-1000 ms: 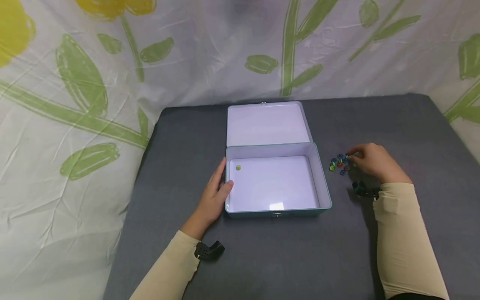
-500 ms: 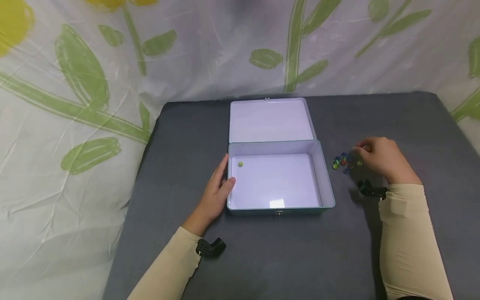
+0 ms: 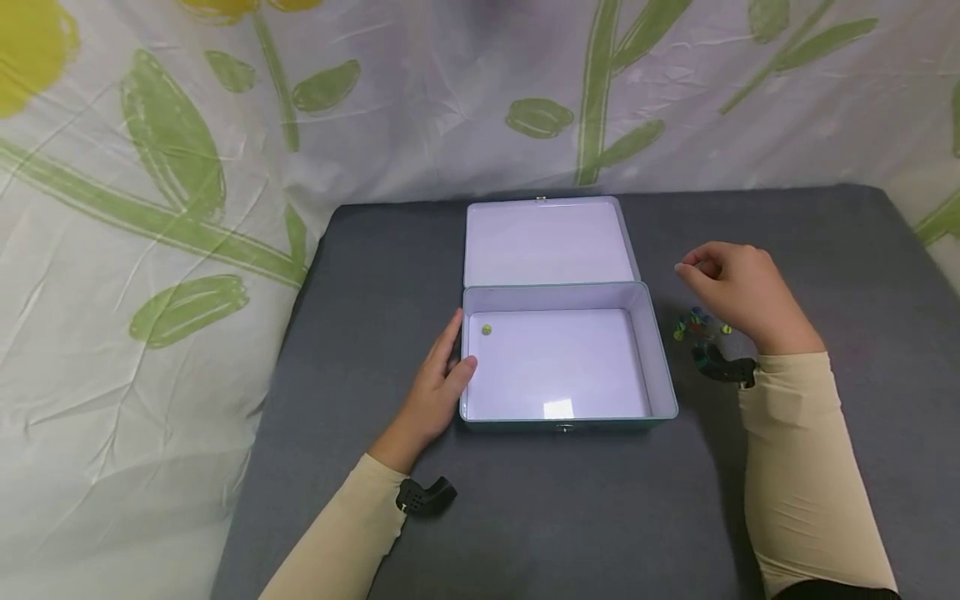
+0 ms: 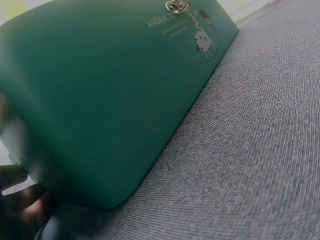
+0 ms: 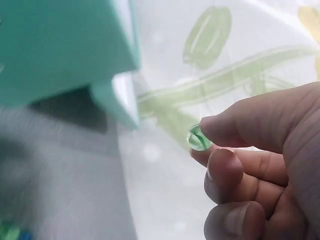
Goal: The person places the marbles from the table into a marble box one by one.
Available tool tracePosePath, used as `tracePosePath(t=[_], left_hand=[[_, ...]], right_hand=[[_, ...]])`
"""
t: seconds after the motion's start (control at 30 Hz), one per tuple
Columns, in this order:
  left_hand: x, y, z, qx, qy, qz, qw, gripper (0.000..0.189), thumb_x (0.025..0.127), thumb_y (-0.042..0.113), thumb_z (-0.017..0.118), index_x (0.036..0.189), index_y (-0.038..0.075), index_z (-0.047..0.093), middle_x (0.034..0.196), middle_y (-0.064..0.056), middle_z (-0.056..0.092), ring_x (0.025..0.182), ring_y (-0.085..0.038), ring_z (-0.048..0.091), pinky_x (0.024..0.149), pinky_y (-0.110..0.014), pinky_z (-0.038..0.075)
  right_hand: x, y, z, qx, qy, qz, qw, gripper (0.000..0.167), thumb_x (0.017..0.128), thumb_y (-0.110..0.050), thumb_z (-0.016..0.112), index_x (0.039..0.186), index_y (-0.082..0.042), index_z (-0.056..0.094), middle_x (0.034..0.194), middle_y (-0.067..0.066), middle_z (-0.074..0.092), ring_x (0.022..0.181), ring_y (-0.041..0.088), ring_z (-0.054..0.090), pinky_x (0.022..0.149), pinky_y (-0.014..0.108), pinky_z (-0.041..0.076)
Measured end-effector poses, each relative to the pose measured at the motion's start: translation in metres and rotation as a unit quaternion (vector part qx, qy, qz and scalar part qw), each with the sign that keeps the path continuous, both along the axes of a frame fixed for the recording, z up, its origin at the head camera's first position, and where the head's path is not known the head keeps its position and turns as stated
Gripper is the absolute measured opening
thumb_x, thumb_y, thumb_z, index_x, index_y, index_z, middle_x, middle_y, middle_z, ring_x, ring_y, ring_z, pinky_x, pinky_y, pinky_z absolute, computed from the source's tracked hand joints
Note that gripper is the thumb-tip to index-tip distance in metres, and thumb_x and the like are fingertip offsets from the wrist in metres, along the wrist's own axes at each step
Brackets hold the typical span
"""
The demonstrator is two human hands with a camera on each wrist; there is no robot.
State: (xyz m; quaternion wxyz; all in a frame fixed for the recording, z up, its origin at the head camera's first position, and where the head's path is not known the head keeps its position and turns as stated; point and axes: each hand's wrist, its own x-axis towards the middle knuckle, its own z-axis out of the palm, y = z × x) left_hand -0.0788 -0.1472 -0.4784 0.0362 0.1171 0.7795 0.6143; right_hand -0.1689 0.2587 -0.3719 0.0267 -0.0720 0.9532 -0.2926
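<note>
- Green outside and white inside, an open box [image 3: 566, 371] sits at the centre of the head view on a dark grey cloth [image 3: 525, 517], its lid [image 3: 551, 243] tipped back toward the top of the frame.
- Just changed: the right hand [image 3: 750, 292] has risen from the small pile of marbles [image 3: 696, 317], right of centre, and moved up and left, closer to the box.
- Thumb and fingertips pinch one clear marble with a green swirl [image 5: 198, 138], seen mid-frame in the right wrist view. It appears to be picked up cleanly, but it is not in the box.
- Only one marble [image 3: 487, 330], yellow-green, shows inside the box, at its upper left.
- At centre left, the left hand [image 3: 431, 392] grips the box's side wall, thumb over the rim, fingers outside.
- Writing: near the top of the left wrist view, the box front reads "ANIMAL", then letters the metal latch [image 4: 177, 6] partly covers. Smaller lines below are too blurred to read. Beside them stands a printed giraffe [image 4: 202, 41]. No brand is legible.
</note>
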Motion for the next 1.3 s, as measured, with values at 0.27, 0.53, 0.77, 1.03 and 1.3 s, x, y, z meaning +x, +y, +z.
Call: tracePosePath(t=[0.27,0.53,0.77,1.03,1.3], left_hand=[[0.0,0.0,0.0,0.003,-0.005,-0.002,1.0,0.07,0.108,0.021,0.051,0.17,0.017,0.02,0.172,-0.016,0.023,0.133,-0.04,0.055,0.101,-0.051,0.051],[0.0,0.0,-0.001,-0.006,-0.004,-0.003,1.0,0.07,0.107,0.021,0.052,0.17,0.017,0.021,0.171,-0.017,0.024,0.136,-0.039,0.052,0.103,-0.049,0.05],[0.0,-0.001,0.002,-0.003,0.001,0.004,1.0,0.07,0.107,0.022,0.052,0.17,0.018,0.021,0.172,-0.014,0.023,0.151,-0.033,0.036,0.112,-0.057,0.041],[-0.001,-0.001,-0.002,-0.012,0.011,0.005,0.9999,0.07,0.107,0.022,0.052,0.17,0.018,0.022,0.173,-0.012,0.024,0.155,-0.029,0.03,0.116,-0.056,0.038],[-0.001,-0.001,-0.001,-0.016,0.01,0.003,0.9998,0.07,0.107,0.023,0.051,0.17,0.019,0.021,0.174,-0.01,0.022,0.158,-0.028,0.025,0.119,-0.057,0.036]], right_hand=[[-0.012,-0.031,0.013,-0.032,0.022,0.017,0.9991,0.04,0.105,-0.039,0.061,0.119,-0.004,0.072,0.096,0.014,0.074,0.07,0.023,0.057,0.064,0.032,0.044],[-0.017,-0.063,0.025,-0.043,0.014,0.04,0.9982,0.034,0.104,-0.034,0.062,0.116,-0.003,0.072,0.095,0.013,0.074,0.074,0.023,0.059,0.069,0.035,0.046],[-0.031,-0.097,0.037,-0.056,0.041,0.067,0.9953,0.025,0.1,-0.03,0.064,0.107,-0.008,0.074,0.079,0.008,0.065,0.065,0.024,0.054,0.064,0.034,0.044],[-0.037,-0.126,0.042,-0.059,0.025,0.1,0.9929,0.021,0.099,-0.026,0.063,0.104,-0.01,0.074,0.076,0.007,0.062,0.063,0.024,0.052,0.066,0.036,0.044],[-0.047,-0.144,0.022,-0.063,0.011,0.157,0.9855,0.018,0.099,-0.022,0.068,0.105,-0.007,0.074,0.077,0.007,0.061,0.065,0.024,0.052,0.067,0.037,0.043]])
